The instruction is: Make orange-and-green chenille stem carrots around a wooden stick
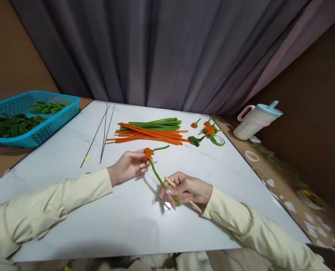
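Note:
Between the fingertips of my left hand is a small orange pipe-cleaner pumpkin. A green pipe cleaner runs from it down to my right hand, and its other end sticks out to the right. My right thumb and fingers pinch the green strand. The same hand also holds a thin wooden stick, which slants across the palm. Both hands are closed, just above the white tabletop.
Green pipe cleaners and orange ones lie behind my hands. Finished orange pieces and green tape sit to their right. Thin wires lie left. A blue basket holds green leaves; a tumbler stands right.

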A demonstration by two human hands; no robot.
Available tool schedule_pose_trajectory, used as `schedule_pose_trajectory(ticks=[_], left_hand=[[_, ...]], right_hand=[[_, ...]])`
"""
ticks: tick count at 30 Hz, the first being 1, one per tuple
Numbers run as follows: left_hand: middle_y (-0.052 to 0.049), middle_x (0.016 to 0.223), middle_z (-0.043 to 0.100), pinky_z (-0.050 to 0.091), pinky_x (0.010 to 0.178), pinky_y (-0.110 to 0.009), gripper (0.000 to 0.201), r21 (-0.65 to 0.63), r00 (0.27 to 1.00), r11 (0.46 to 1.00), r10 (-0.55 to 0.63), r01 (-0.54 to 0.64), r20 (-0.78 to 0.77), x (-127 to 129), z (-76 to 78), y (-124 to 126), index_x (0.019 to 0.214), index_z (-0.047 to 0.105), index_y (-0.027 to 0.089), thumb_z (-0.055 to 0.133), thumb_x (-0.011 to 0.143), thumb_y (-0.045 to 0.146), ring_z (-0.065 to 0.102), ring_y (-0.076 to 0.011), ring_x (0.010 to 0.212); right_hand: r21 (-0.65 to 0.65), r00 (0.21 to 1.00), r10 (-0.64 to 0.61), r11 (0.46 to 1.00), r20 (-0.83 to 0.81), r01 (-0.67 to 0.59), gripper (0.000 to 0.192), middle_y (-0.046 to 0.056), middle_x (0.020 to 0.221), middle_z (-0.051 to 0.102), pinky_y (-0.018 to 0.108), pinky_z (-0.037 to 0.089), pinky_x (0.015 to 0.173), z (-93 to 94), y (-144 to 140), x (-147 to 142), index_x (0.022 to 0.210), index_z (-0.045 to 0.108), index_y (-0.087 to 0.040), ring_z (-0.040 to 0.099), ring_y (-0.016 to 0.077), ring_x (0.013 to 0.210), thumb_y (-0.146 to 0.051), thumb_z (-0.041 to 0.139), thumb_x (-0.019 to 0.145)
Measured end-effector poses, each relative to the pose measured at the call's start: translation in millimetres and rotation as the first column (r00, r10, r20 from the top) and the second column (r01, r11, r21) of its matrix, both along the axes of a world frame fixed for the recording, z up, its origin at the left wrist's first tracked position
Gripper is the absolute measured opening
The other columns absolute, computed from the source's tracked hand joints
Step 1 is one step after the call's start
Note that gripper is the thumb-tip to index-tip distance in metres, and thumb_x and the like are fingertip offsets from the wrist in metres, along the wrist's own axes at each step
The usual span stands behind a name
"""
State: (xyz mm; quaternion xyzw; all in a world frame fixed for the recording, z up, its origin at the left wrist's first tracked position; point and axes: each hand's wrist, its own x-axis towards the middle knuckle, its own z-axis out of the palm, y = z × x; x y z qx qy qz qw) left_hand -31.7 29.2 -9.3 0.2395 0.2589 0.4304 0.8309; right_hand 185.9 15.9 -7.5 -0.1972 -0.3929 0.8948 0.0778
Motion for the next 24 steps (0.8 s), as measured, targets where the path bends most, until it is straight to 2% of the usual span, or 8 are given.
schedule_pose_trajectory(ticks=[4,11,24], left_hand=[[-0.008,0.068,0.057,0.042,0.044,-0.020,0.011,-0.074,0.999,0.997,0.016,-0.013,0.048,-1.2,0.0,1.7,0.077,0.060,0.008,0.050,0.076,0.005,0.045,-0.0085,0.046],[-0.007,0.067,0.055,0.041,0.042,-0.020,0.009,-0.111,0.998,0.993,0.031,-0.024,0.059,-1.5,2.2,2.2,0.075,0.059,0.008,0.050,0.074,0.006,0.045,-0.0089,0.045],[-0.006,0.065,0.052,0.040,0.042,-0.018,0.014,-0.096,0.997,0.995,0.043,-0.037,0.069,-0.5,4.3,0.5,0.073,0.058,0.010,0.046,0.077,0.004,0.042,-0.0078,0.044]], right_hand=[[-0.020,1.000,-0.020,1.000,0.009,0.020,0.019,0.008,0.067,0.067,0.014,0.011,0.027,1.5,0.3,0.6,0.087,0.066,-0.005,0.020,-0.0026,0.026,-0.017,0.069,0.073],[-0.035,0.998,0.032,0.999,-0.046,-0.033,0.021,0.016,0.084,0.069,0.014,0.010,0.027,-1.0,1.6,1.3,0.089,0.066,-0.004,0.019,-0.0032,0.028,-0.016,0.068,0.072],[-0.007,1.000,0.025,1.000,-0.011,-0.025,0.019,0.014,0.073,0.070,0.015,0.009,0.026,0.2,2.6,0.8,0.086,0.067,-0.003,0.019,-0.0027,0.026,-0.015,0.068,0.071]])
